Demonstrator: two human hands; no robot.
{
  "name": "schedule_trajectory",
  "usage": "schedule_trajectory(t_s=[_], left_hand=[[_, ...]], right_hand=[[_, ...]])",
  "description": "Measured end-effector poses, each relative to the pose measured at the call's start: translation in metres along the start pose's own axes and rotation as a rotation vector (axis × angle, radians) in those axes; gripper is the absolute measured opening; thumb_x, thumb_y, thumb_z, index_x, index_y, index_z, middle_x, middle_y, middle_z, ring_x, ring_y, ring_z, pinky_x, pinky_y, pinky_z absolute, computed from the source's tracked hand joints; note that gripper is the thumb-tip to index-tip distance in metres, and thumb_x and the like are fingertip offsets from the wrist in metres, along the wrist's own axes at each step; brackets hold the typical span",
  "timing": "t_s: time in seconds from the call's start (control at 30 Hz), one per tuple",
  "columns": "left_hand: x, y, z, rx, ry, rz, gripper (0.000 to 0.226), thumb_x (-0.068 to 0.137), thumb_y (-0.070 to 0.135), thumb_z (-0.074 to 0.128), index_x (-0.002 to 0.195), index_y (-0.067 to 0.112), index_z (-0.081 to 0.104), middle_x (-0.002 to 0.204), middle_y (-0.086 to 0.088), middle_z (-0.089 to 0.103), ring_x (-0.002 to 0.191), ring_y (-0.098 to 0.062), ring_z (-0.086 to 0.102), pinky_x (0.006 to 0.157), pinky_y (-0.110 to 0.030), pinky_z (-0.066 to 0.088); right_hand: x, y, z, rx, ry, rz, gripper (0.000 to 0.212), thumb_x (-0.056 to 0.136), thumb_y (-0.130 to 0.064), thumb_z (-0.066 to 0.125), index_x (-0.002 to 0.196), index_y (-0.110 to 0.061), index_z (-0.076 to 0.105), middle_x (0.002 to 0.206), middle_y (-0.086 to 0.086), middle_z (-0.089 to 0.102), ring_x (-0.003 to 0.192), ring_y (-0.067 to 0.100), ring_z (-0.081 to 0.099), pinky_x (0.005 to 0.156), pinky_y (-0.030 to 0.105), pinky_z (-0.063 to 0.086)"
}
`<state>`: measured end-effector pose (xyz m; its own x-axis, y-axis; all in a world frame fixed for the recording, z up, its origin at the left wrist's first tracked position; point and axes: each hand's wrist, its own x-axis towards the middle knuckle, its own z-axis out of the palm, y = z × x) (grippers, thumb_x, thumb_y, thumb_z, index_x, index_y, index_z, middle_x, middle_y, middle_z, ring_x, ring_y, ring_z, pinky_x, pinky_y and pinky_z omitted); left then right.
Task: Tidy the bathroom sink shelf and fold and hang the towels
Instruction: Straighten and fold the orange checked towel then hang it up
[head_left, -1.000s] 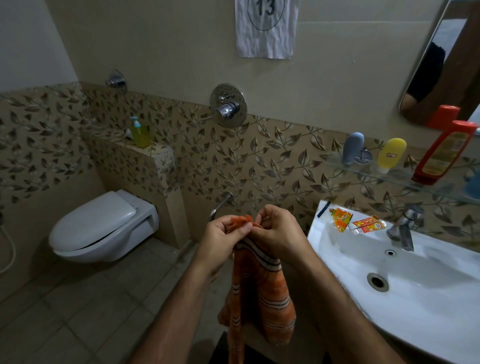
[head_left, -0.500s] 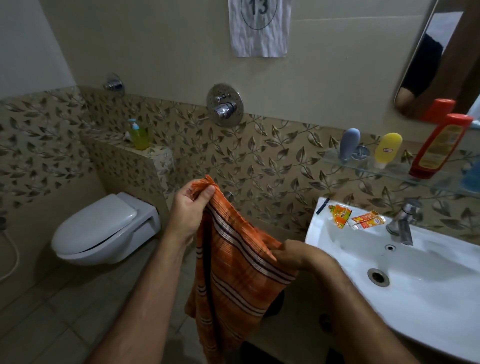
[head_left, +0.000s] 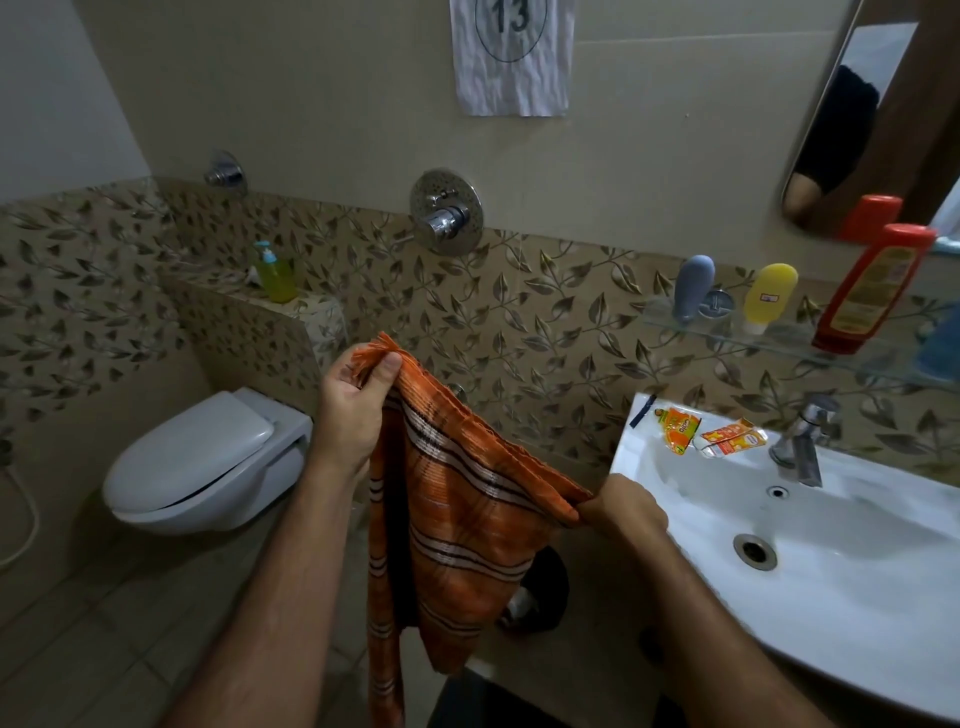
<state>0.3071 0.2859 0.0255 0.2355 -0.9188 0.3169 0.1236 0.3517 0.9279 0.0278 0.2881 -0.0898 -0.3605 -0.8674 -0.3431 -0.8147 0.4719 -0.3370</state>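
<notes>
An orange towel (head_left: 457, 525) with dark and white stripes and a fringed corner hangs stretched between two raised points, its top edge slanting down to the right beside the sink; the rest drapes in loose folds. On the glass shelf (head_left: 779, 332) stand grey (head_left: 692, 287), yellow (head_left: 769, 296) and red (head_left: 872, 288) bottles

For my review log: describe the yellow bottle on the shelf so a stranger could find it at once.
Start at the white sink; the glass shelf hangs above its tap. The yellow bottle stands cap-down between a grey bottle and a taller red bottle, the only yellow one.
</notes>
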Motion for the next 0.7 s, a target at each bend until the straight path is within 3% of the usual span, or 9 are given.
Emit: schedule_trajectory(t_s=[0.07,0.13,0.2,0.27,0.37,0.43,0.5,0.6,0.7], left_hand=[[0.003,-0.004,-0.007,0.027,0.026,0.0,0.013,0.079,0.032,0.07,0.085,0.021,0.066,0.08,0.005,0.071,0.08,-0.012,0.067,0.081,-0.033,0.054],[0.006,-0.009,-0.016,0.075,0.063,0.006,0.005,0.085,0.025,0.069,0.087,0.022,0.066,0.083,0.004,0.07,0.08,-0.009,0.067,0.081,-0.032,0.053],[0.011,-0.017,-0.028,0.153,0.106,0.007,0.004,0.089,0.02,0.067,0.087,0.024,0.066,0.084,0.005,0.07,0.08,-0.008,0.067,0.082,-0.033,0.053],[0.016,-0.026,-0.045,0.214,0.14,-0.026,0.002,0.089,0.023,0.068,0.087,0.025,0.069,0.088,0.002,0.071,0.087,-0.016,0.068,0.088,-0.042,0.054],[0.022,-0.038,-0.063,0.285,0.156,-0.079,0.008,0.088,0.031,0.069,0.092,0.024,0.071,0.095,-0.005,0.073,0.096,-0.028,0.068,0.091,-0.052,0.054],[0.025,-0.039,-0.065,0.332,0.189,-0.058,0.007,0.09,0.028,0.067,0.093,0.023,0.07,0.095,-0.004,0.072,0.097,-0.027,0.068,0.091,-0.048,0.054],[0.029,-0.036,-0.062,0.369,0.233,-0.02,0.007,0.092,0.025,0.065,0.096,0.021,0.068,0.091,0.0,0.07,0.092,-0.023,0.067,0.086,-0.041,0.055],[0.036,-0.033,-0.057,0.388,0.276,0.001,0.011,0.095,0.024,0.061,0.095,0.014,0.065,0.071,0.0,0.064,0.062,-0.008,0.06,0.065,-0.033,0.051],[0.041,-0.03,-0.049,0.314,0.304,-0.031,0.008,0.098,0.022,0.055,0.099,0.016,0.061,0.076,-0.003,0.067,0.054,-0.004,0.064,0.048,-0.024,0.047]], right_hand=[[0.004,0.006,-0.007,0.105,-0.136,-0.012,0.026,0.081,-0.039,0.072,0.081,-0.014,0.066,0.072,0.002,0.062,0.063,0.014,0.058,0.052,0.024,0.045],[0.004,0.009,-0.022,0.31,-0.253,-0.025,0.021,0.083,-0.027,0.068,0.077,-0.006,0.065,0.062,0.004,0.057,0.048,0.014,0.047,0.043,0.021,0.033],[-0.003,0.01,-0.044,0.487,-0.319,-0.015,0.02,0.09,-0.017,0.057,0.075,-0.004,0.064,0.055,0.005,0.052,0.039,0.011,0.036,0.039,0.021,0.025],[-0.011,0.006,-0.067,0.588,-0.347,-0.023,0.032,0.094,-0.011,0.046,0.068,-0.005,0.063,0.048,0.001,0.045,0.035,0.008,0.03,0.039,0.02,0.02],[-0.019,-0.004,-0.095,0.721,-0.384,-0.075,0.033,0.095,-0.005,0.037,0.095,-0.005,0.07,0.049,0.0,0.042,0.039,0.007,0.029,0.04,0.02,0.018],[-0.024,-0.013,-0.114,0.753,-0.377,-0.125,0.036,0.096,-0.004,0.035,0.103,-0.01,0.07,0.05,-0.001,0.042,0.039,0.006,0.03,0.04,0.019,0.017],[-0.031,-0.022,-0.133,0.758,-0.367,-0.187,0.039,0.096,-0.003,0.035,0.104,-0.015,0.071,0.05,-0.001,0.041,0.038,0.005,0.03,0.04,0.018,0.016],[-0.036,-0.032,-0.157,0.744,-0.363,-0.265,0.037,0.1,-0.007,0.036,0.105,-0.015,0.072,0.049,0.001,0.047,0.036,0.006,0.037,0.038,0.018,0.02],[-0.038,-0.04,-0.171,0.777,-0.36,-0.273,0.032,0.104,-0.013,0.035,0.113,-0.007,0.065,0.058,0.005,0.065,0.045,0.012,0.059,0.039,0.019,0.039]])
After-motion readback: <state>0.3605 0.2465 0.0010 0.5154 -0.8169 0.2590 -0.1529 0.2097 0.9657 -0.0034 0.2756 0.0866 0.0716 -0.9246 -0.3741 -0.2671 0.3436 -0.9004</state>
